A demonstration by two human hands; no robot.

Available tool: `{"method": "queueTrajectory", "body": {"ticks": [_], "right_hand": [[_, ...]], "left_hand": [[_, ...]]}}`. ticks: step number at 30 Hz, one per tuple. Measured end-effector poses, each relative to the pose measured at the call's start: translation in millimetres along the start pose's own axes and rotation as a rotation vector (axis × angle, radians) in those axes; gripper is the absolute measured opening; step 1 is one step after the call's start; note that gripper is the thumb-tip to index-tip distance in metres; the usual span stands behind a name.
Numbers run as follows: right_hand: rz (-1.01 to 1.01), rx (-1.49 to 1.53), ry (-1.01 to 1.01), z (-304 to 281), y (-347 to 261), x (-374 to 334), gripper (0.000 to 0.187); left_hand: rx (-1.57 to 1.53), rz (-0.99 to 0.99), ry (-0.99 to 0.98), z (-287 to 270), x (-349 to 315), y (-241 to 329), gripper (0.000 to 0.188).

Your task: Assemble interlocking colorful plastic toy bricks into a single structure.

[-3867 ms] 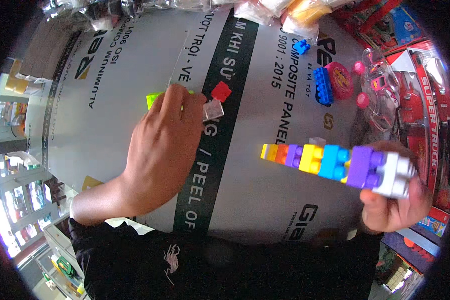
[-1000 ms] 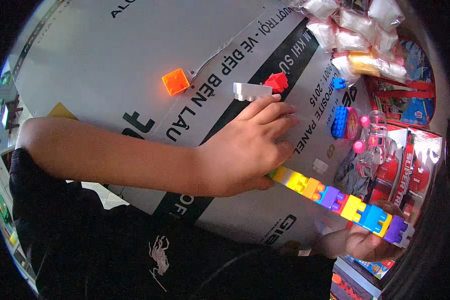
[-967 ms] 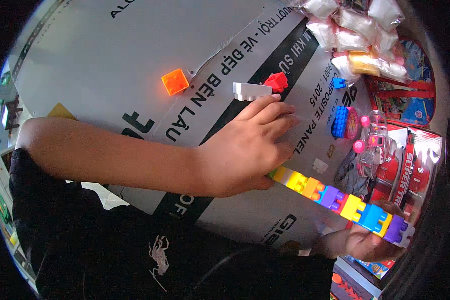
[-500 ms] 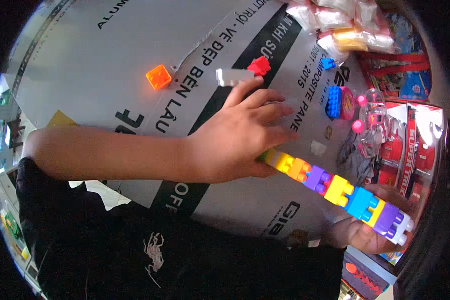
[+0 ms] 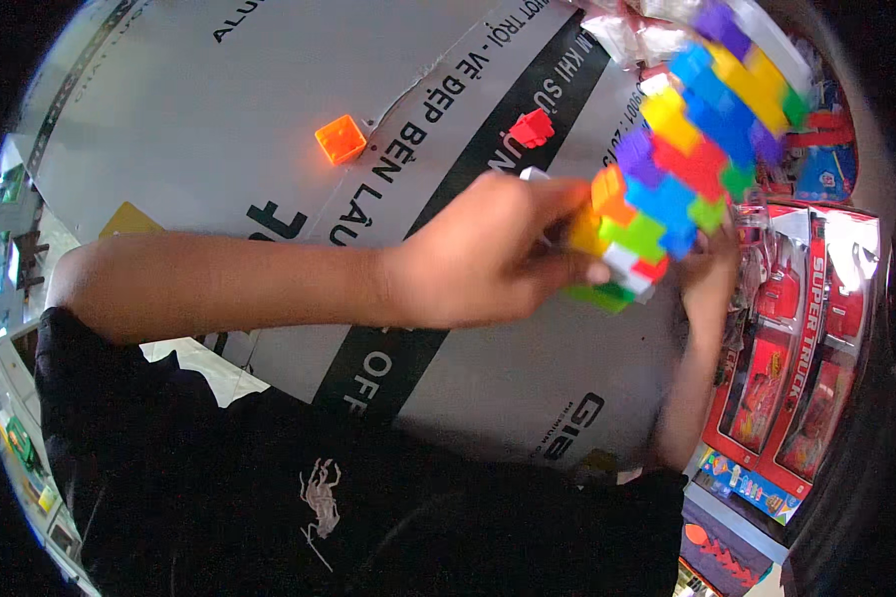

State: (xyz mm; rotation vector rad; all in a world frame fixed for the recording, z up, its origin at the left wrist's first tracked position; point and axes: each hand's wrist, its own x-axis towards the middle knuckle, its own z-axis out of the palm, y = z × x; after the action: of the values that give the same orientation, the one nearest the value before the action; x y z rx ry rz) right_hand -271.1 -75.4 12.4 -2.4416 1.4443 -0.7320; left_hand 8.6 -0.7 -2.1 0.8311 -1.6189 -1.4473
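Note:
A multicoloured wall of toy building bricks (image 5: pixel 689 159) is raised and tilted at the right, blurred by motion. My right hand (image 5: pixel 711 267) is closed on its lower right side, partly hidden behind it. At the wall's near left end, my left hand (image 5: pixel 483 261) has thumb and fingers closed around a white toy brick (image 5: pixel 535 174), mostly hidden by the hand. Those fingers are against the end bricks; whether the white brick is joined cannot be made out. Beyond the left hand lies a red toy brick (image 5: pixel 533 128), and an orange toy brick (image 5: pixel 340 140) lies farther left.
The grey printed panel (image 5: pixel 448 383) forms the work surface. Red boxes of toy trucks (image 5: pixel 767 388) stand along its right side, with plastic bags (image 5: pixel 612 35) at the far right. A dark box with a red figure (image 5: pixel 722 557) lies at the lower right.
The brick wall has been lifted and turned from edge-on at the lower right to face-on at the upper right. My left hand has picked up the white brick and brought it to the wall.

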Motion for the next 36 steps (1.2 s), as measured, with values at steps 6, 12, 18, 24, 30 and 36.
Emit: {"method": "queueTrajectory", "body": {"ticks": [6, 12, 18, 24, 30, 36], "right_hand": [[0.19, 0.421, -0.042, -10.6, -41.6, -5.8, 0.027], [-0.061, 0.391, -0.32, 2.9, -100.0, -20.3, 0.018], [0.238, 0.605, -0.15, 10.5, -79.0, -29.8, 0.046], [-0.206, 0.993, -0.084, -16.0, -83.9, -24.8, 0.082], [0.004, 0.74, 0.148, -7.2, -106.6, -34.5, 0.03], [-0.042, 0.73, 0.263, -9.7, -97.5, -27.3, 0.029]], "left_hand": [[-0.223, 0.118, 0.311, -13.8, 4.3, 11.5, 0.031], [-0.142, 0.221, 0.264, -18.3, 8.1, 17.0, 0.033], [-0.023, 0.22, 0.126, -14.3, 3.0, 12.8, 0.037], [0.315, 0.498, 0.125, -5.8, 2.8, 5.5, 0.034], [0.645, 0.395, 0.137, -0.9, -3.3, -3.1, 0.05], [0.933, 0.433, 0.16, 2.6, -0.1, -12.0, 0.039]]}}
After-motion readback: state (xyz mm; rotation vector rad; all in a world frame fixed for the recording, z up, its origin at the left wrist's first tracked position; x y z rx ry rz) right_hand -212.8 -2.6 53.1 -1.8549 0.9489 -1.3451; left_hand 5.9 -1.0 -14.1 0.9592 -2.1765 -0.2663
